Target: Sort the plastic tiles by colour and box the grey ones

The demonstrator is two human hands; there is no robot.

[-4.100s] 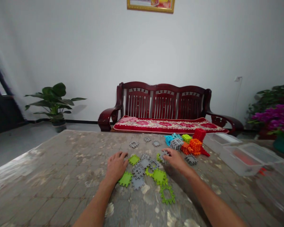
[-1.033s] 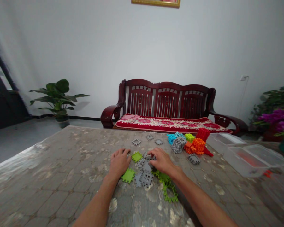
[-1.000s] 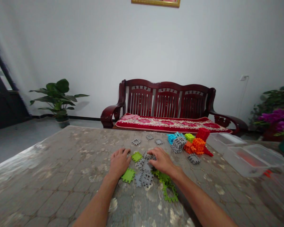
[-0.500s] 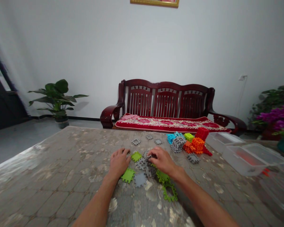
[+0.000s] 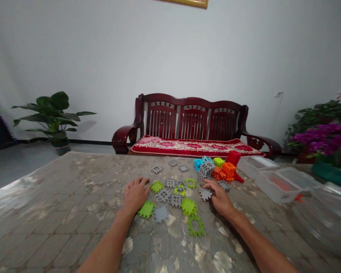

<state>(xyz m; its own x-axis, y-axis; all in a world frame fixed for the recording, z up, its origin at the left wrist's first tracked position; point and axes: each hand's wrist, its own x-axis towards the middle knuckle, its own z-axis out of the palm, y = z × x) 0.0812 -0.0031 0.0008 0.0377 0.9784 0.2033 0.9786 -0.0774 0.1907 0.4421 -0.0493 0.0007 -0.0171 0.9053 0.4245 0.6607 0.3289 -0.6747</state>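
My right thumb and finger pinch a grey tile [image 5: 205, 195]; my left hand [image 5: 135, 194], relaxed palm down on the table [image 5: 74, 197], grips nothing I can see, beside a green tile [image 5: 157, 186]. Seemingly part done: an orange cube [image 5: 229, 171] and grey ball [image 5: 206, 170] stand built; flat tiles between my hands look mostly unjoined.

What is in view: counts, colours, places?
Tiles: about ten grey, six green, on table
Built shapes: several, multicoloured, table's far right
Boxes: at least two, translucent, table's right
Table: one, patterned grey, foreground
Bench: one, dark red, behind table
Cover: one, red floral, on bench
Leafy plants: two, green, left, right
Flowers: one bunch, purple, right edge
Picture frame: one, gold, wall top
Socket: one, white, wall right
Left hand: one, beside green tiles
Right hand: one, fingers at grey tile
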